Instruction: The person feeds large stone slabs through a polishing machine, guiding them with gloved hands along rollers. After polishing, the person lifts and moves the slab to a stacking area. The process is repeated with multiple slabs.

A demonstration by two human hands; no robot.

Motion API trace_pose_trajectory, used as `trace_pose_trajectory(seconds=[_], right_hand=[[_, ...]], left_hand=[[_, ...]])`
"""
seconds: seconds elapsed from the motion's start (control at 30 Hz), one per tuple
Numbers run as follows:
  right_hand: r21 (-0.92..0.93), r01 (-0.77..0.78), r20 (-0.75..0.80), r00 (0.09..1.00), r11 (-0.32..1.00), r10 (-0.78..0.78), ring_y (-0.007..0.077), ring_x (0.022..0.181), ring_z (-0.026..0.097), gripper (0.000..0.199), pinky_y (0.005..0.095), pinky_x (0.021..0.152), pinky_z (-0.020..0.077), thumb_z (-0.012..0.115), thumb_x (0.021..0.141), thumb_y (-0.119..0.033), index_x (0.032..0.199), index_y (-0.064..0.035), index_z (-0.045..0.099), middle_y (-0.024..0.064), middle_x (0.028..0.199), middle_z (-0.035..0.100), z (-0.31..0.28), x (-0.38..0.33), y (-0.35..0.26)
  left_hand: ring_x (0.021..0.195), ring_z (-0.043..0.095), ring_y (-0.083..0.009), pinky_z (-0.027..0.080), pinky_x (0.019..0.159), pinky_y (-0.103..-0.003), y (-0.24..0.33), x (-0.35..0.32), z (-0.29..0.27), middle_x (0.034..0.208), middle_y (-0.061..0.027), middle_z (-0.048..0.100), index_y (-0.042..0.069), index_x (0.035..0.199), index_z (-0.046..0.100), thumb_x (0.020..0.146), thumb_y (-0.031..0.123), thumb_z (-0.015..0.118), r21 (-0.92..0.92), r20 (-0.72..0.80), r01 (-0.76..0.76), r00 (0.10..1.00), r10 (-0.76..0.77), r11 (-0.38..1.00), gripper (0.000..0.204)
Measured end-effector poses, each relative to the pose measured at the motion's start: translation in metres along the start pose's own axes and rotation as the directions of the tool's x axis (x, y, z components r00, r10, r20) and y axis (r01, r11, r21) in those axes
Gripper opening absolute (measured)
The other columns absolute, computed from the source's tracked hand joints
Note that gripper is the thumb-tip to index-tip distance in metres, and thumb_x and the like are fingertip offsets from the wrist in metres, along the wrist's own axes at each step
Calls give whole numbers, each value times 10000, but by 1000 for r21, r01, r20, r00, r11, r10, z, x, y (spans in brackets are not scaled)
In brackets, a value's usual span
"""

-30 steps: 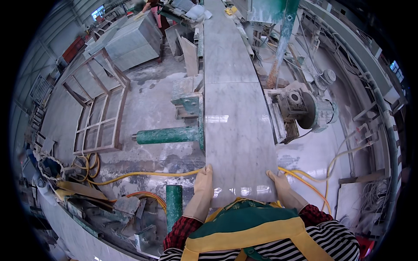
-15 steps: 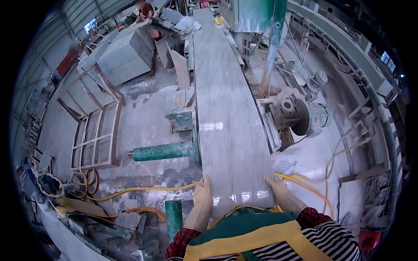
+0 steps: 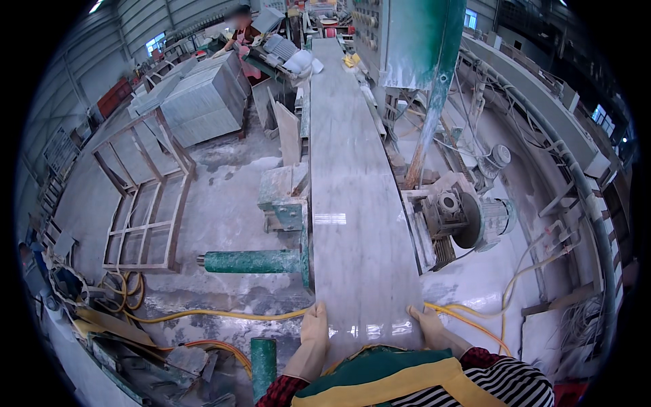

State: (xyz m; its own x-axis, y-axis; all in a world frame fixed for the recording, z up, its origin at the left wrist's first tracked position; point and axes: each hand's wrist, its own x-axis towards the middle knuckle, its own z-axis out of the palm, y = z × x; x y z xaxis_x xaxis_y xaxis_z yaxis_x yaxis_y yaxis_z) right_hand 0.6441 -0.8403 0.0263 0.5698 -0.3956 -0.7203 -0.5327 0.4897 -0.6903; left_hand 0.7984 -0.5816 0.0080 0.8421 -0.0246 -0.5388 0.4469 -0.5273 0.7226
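A long, polished grey-white stone slab (image 3: 363,271) stretches away from my body, its glossy top catching bright reflections near my end. My left hand (image 3: 314,332) grips its left edge close to the near end, fingers curled and pressed against the side. On the opposite edge, my right hand (image 3: 427,325) holds the slab with the thumb side up; its other fingers are hidden beneath. Beyond a faint cross line, another stretch of pale stone (image 3: 342,122) continues in line along the narrow conveyor bed. My green apron (image 3: 380,366) with yellow trim almost meets the slab's near end.
Left of the slab are a green roller (image 3: 251,262) and a metal frame (image 3: 146,203); stacked slabs (image 3: 203,98) stand farther back. A motor (image 3: 475,217) sits on the right. Yellow hoses (image 3: 217,313) cross the floor. Another person (image 3: 244,37) stands at the far left.
The view has tilted upward, so everything sits lower in the picture and more of the far end shows. Both hands keep their hold on the slab's edges.
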Motion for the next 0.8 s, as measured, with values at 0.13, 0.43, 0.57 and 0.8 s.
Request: trace_pose_trajectory(seconds=[0.13,0.43,0.57,0.8], right_hand=[[-32,42,28,999,999,-41,275,1185,668,587,455,1001,577,738,1027,-302,1495,-14,531,132,1339,676,2,-2,-8],[-123,19,56,998,992,-12,264,1201,662,659,417,999,565,748,1012,-397,1489,6,535,143,1389,653,-8,1,-11],[-360,145,217,974,922,-69,273,1118,706,666,375,926,573,705,1025,-413,1490,35,543,158,1263,713,-50,1,11],[-440,25,2,1000,898,-26,238,1130,708,740,359,976,536,714,974,-530,1393,75,637,171,1262,749,-61,45,53]], left_hand=[[1205,673,-410,483,1039,-472,-31,31,15,1263,-234,713,78,1282,699,1052,541,433,-97,43,39,998,-35,994,581],[1225,657,-265,518,1011,-424,-28,15,-6,1360,-144,693,7,1420,626,1078,535,521,-446,264,202,961,-87,872,637],[1240,645,-258,535,1020,-433,-47,-28,-39,1396,-121,671,-42,1462,578,1097,509,556,-358,518,454,824,-231,816,661],[1099,687,-199,583,938,-360,-61,-53,-27,1207,-79,718,23,1323,659,1119,406,561,-558,488,460,855,-176,691,445]])
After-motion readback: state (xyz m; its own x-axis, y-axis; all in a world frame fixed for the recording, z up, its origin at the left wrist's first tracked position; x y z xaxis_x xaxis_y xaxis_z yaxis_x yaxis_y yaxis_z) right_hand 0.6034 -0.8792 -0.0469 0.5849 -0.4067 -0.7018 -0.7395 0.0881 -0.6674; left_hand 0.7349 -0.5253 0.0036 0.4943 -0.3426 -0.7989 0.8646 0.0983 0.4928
